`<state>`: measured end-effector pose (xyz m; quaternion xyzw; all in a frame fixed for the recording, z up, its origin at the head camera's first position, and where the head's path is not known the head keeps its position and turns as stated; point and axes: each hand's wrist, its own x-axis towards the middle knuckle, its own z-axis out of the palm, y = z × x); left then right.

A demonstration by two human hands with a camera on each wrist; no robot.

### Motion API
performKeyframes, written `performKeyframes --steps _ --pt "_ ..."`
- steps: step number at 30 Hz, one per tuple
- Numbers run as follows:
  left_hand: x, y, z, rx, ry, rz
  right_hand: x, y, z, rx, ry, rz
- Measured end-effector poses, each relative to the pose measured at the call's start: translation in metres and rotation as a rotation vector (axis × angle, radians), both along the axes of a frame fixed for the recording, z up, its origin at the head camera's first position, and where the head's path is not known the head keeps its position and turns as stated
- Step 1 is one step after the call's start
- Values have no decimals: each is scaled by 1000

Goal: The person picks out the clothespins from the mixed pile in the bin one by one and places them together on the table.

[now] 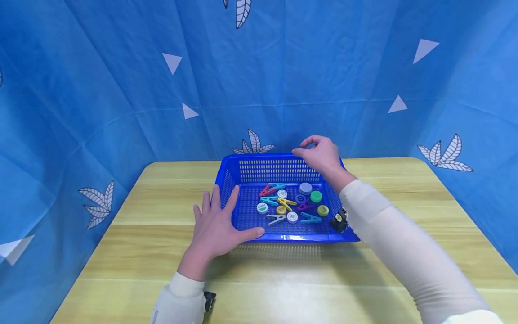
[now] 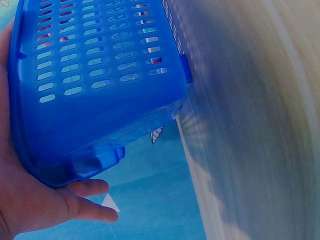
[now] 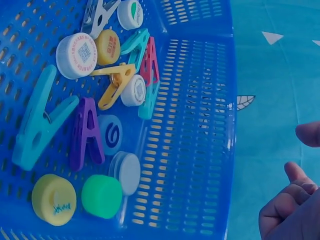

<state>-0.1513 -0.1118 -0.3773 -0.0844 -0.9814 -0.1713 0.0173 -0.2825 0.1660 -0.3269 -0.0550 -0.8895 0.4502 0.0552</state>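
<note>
blue basket [image 1: 315, 237] sits on tabletop [image 1: 162, 256], clothespins [image 1: 286, 203] and bottle caps [image 1: 316, 196] mixed on its floor. left hand [image 1: 216, 228] spread at near left corner, touching rim. right hand [image 1: 321, 155] raised by far right corner, thumb and index parted, other fingers curled.

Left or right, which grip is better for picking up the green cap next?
Probably the right grip: it looks empty, above the far right of the basket, nearer the green cap. The left grip is spread at the near left corner.
</note>
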Motion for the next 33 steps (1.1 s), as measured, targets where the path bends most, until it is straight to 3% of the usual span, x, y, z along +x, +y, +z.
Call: performKeyframes --steps 11,33 --pt "0 -1 -3 -4 11 -1 -6 -11 -20 9 -31 54" --pt "-1 -1 -2 -12 14 1 -14 -28 -43 14 -128 97"
